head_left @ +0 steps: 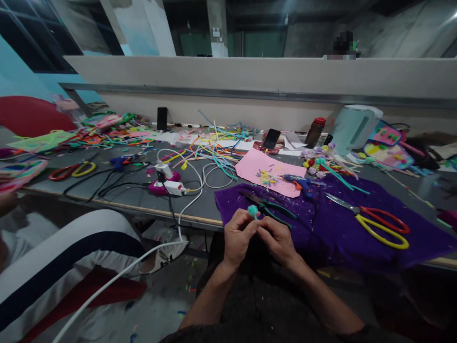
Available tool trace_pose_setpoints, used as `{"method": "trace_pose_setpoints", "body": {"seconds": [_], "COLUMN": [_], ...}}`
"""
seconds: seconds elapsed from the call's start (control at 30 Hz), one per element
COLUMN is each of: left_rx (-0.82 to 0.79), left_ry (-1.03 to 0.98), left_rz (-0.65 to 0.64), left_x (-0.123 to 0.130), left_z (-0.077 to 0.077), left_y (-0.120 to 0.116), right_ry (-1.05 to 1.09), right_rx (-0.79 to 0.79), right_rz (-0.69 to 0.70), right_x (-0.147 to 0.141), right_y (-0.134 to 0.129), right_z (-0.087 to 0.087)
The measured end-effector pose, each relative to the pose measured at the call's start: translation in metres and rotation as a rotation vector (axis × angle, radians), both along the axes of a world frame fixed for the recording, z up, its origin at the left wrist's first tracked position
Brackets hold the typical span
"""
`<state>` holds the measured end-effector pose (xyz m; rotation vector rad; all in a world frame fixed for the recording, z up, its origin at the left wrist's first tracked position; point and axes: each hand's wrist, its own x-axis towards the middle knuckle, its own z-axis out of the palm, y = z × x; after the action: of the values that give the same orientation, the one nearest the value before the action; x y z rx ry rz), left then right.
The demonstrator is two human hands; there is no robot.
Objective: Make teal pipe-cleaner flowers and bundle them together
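Between my two hands is a small teal fuzzy pipe-cleaner flower, held up at the table's front edge. My left hand is closed, pinching it just under its round head. My right hand is closed too, with its fingertips at the thin stem below the head. Right behind my hands, green-handled pliers lie on a purple cloth. Scissors with one red and one yellow handle rest on the cloth to the right. A blue and orange glue gun lies across the pink sheet's edge.
A pink sheet carries small coloured cuttings. Pipe cleaners, a phone, a bottle and a kettle stand or lie behind. A power strip with white cables sits left. Another person's leg is beside me.
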<state>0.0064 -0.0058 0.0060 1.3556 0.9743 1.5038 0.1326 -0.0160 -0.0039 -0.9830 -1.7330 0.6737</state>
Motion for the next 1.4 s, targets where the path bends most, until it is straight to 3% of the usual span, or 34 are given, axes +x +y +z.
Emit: {"method": "trace_pose_setpoints", "body": {"seconds": [0.17, 0.3, 0.53, 0.87, 1.1, 1.4], "left_rx": [-0.164, -0.204, -0.289, -0.303, -0.208, -0.166], "left_ry": [-0.082, -0.121, -0.258, -0.303, -0.291, -0.166], "left_rz": [-0.129, -0.114, -0.112, -0.087, -0.074, -0.159], "left_x": [0.002, 0.001, 0.004, 0.005, 0.005, 0.008], "left_z": [-0.003, -0.006, -0.007, -0.006, 0.0, 0.006], "left_y": [0.0, 0.001, 0.005, 0.006, 0.005, 0.007], "right_ry": [0.098, 0.166, 0.186, 0.165, 0.165, 0.224], "right_rx": [-0.082, -0.205, -0.229, -0.247, -0.258, -0.271], "right_rz": [0.028, 0.005, -0.001, 0.064, 0.052, 0.06], "right_x": [0.003, 0.003, 0.001, 0.001, 0.0, 0.007], "right_y": [-0.001, -0.002, -0.001, -0.002, -0.004, -0.002], "right_z": [0.004, 0.005, 0.002, 0.0, 0.001, 0.007]}}
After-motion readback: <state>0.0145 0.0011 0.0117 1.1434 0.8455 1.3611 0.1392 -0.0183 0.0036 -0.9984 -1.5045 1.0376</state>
